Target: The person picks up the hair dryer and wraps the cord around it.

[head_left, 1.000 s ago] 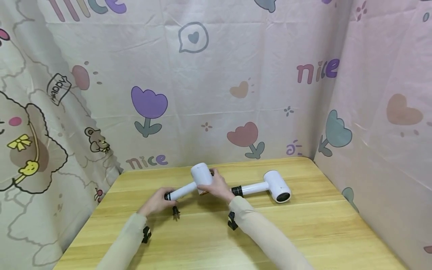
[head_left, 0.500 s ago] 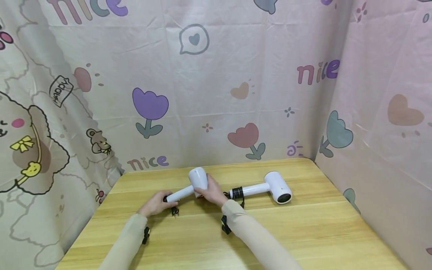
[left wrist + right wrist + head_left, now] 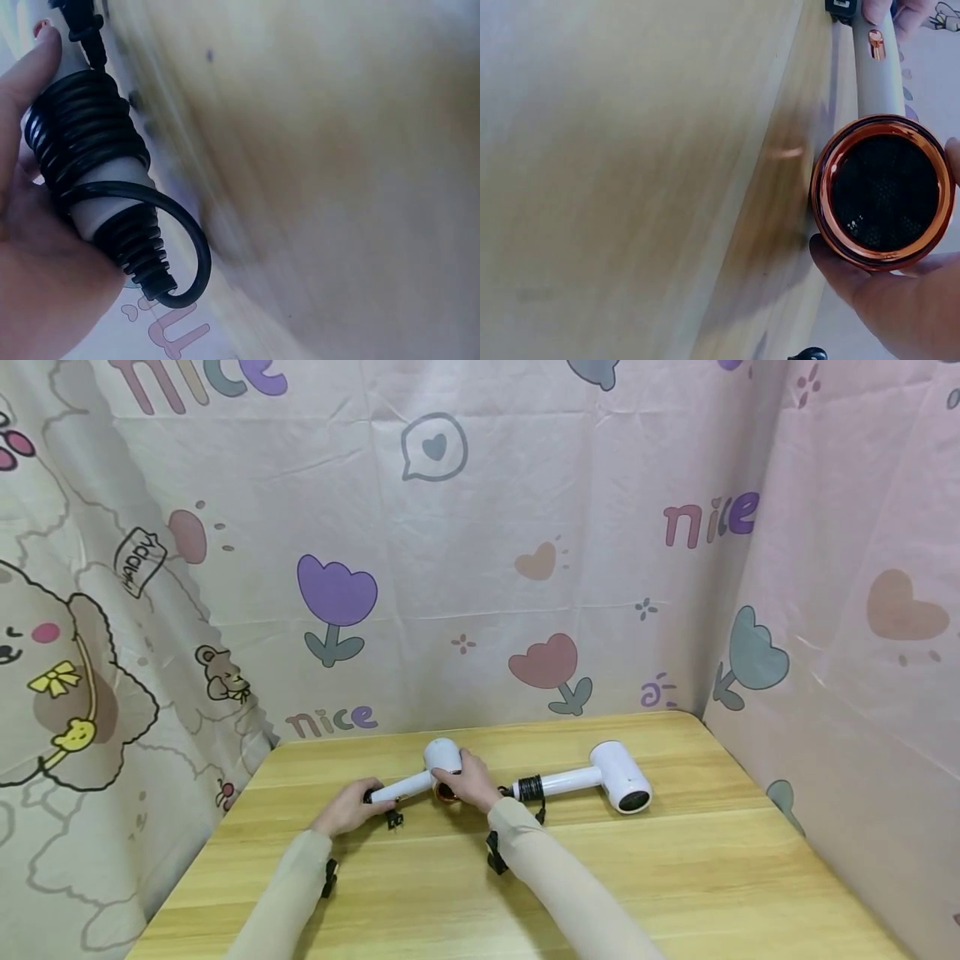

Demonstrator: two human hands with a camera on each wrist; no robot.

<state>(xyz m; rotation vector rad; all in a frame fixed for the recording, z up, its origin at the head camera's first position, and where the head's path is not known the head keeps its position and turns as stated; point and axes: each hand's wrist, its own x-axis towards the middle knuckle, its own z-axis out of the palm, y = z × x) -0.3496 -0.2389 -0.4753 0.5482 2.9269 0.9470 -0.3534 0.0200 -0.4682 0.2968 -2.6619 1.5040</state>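
Observation:
Both hands hold a white hair dryer (image 3: pixel 407 787) near the far side of the wooden table. The left hand (image 3: pixel 349 808) grips the end of its handle, where the black cord (image 3: pixel 90 124) is wound in tight coils; the plug (image 3: pixel 394 818) hangs just below. The right hand (image 3: pixel 472 779) holds the barrel, thumb and fingers around its side. In the right wrist view the copper-ringed end (image 3: pixel 885 193) with a dark mesh faces the camera, and a copper switch (image 3: pixel 876 46) shows on the handle.
A second white hair dryer (image 3: pixel 618 778) lies on the table (image 3: pixel 712 860) to the right, its black cord (image 3: pixel 531 788) coiled round the handle close to the right hand. Printed curtains (image 3: pixel 450 543) stand behind the table and along both sides.
The held hair dryer has come lower, towards the table, and its barrel has turned so the copper-ringed end shows. The right hand has shifted left with it; the left hand has barely moved.

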